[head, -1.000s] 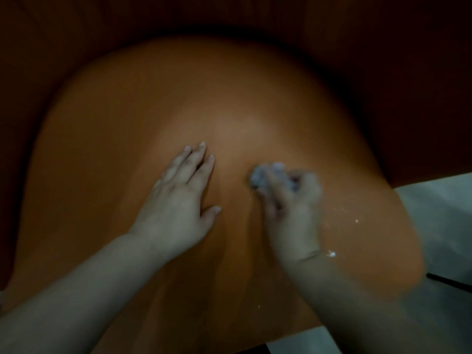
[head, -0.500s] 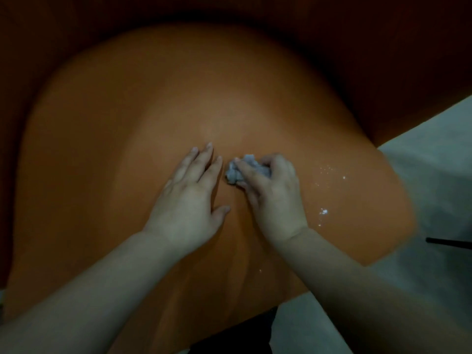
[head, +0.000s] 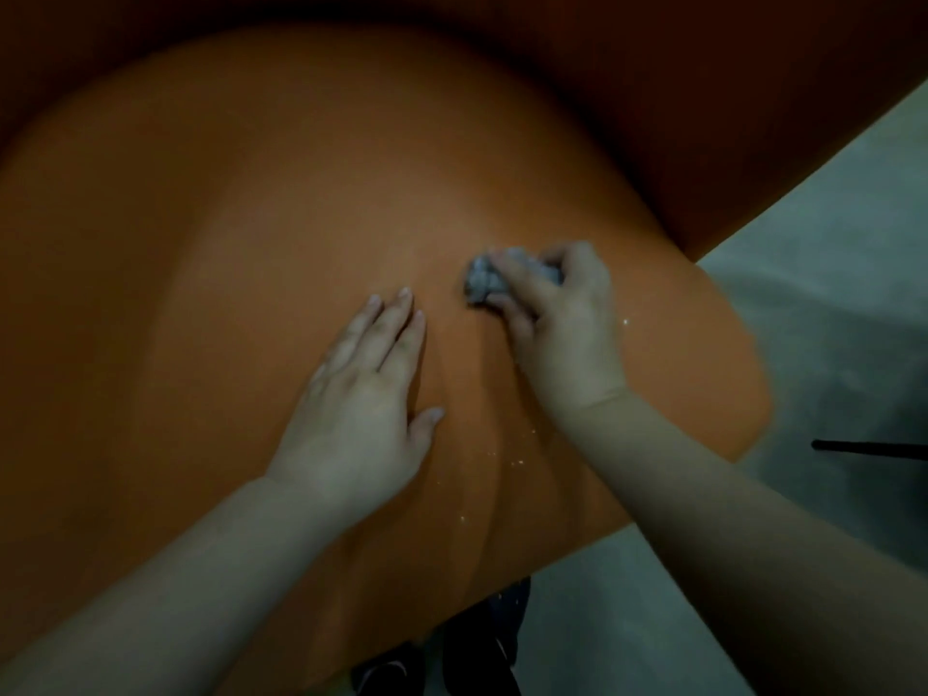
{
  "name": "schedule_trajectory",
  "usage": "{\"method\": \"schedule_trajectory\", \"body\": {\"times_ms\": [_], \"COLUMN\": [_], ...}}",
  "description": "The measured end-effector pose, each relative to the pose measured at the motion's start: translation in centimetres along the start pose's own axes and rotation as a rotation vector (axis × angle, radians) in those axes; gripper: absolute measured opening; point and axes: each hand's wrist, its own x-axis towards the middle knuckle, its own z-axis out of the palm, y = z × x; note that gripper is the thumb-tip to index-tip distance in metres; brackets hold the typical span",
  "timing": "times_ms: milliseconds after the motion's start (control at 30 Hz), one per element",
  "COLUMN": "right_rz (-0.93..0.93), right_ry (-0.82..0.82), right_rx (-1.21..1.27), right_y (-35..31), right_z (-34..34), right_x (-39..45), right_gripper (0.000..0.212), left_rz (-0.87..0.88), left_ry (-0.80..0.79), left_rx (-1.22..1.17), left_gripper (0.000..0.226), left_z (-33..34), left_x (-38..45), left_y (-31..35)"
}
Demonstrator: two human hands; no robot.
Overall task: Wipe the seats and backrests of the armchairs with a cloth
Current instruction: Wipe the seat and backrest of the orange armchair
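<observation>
Grey, crumpled cloth (head: 484,282) sits bunched under my right hand (head: 562,334), whose fingers curl over it and pinch it down against the orange seat (head: 251,253). Only its far left part shows; the rest is hidden under my fingers. My left hand (head: 361,389) lies just to the left of it, fingers straight and flat on the seat, holding nothing, thumb spread toward the right.

Outward from the hands, the seat is a broad, smooth, rounded orange surface with a few soft creases running toward its near edge. Small pale specks (head: 517,462) dot it near my right wrist and between the two forearms; I cannot tell if they are droplets or crumbs. Beyond the seat, the darker backrest (head: 653,92) curves around the far side in shadow.

I judge the wiping of this seat is in progress, around its middle. The wad is small and tightly balled, so little of it touches the surface; it could slip out from under my fingers, or just push the specks about rather than lift them. They lie nearer than the wad, so a stroke further away would miss them.

To the right, pale floor (head: 828,293) shows, with a thin dark rod (head: 868,447) lying on it. Dark shoes (head: 482,645) peek out below the near edge.
</observation>
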Motion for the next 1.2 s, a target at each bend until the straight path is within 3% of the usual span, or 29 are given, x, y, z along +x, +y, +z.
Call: {"method": "schedule_trajectory", "body": {"times_ms": [133, 233, 367, 467, 567, 667, 767, 867, 967, 1100, 1200], "right_rz": [0.231, 0.197, 0.078, 0.201, 0.283, 0.133, 0.004, 0.189, 0.334, 0.208, 0.062], "right_ry": [0.075, 0.035, 0.009, 0.052, 0.111, 0.029, -0.048, 0.072, 0.170, 0.072, -0.002], "right_rx": [0.043, 0.030, 0.010, -0.020, 0.031, 0.068, 0.024, -0.013, -0.007, 0.054, 0.050], "right_y": [2.2, 1.4, 3.4, 5.8, 5.6, 2.8, 3.3, 6.1, 6.6, 1.5, 0.5], "right_z": [-1.0, -1.3, -2.0, -2.6, -2.9, -2.3, -2.1, -2.9, -3.4, -1.5, -0.8], "right_x": [-1.8, -5.2, -1.7, 0.2, -3.4, -6.8, -4.3, -1.6, -4.0, -8.9, -7.1], "right_gripper": [0.038, 0.038, 0.034, 0.034, 0.036, 0.042, 0.040, 0.036, 0.038, 0.045, 0.044], "left_rz": [0.003, 0.004, 0.017, 0.012, 0.004, -0.006, -0.011, 0.003, 0.014, 0.015, 0.009], "left_ry": [0.048, 0.031, 0.012, 0.006, -0.008, -0.009, -0.013, -0.013, -0.010, -0.005, -0.012], "left_rx": [-0.057, -0.089, -0.061, -0.043, -0.041, -0.045, -0.041, -0.037, -0.043, -0.042, -0.045], "left_gripper": [0.079, 0.076, 0.073, 0.073, 0.074, 0.074, 0.074, 0.073, 0.073, 0.071, 0.072], "left_z": [0.9, 1.2, 1.5, 1.6, 1.6, 1.6, 1.6, 1.6, 1.4, 1.4, 1.6], "left_x": [0.5, 0.7, 1.1, 1.3, 1.2, 1.2, 1.2, 1.2, 1.2, 0.6, -0.1], "left_y": [-0.3, -0.6, -0.9, -1.1, -1.1, -1.0, -0.9, -1.1, -1.4, -1.8, -2.3]}}
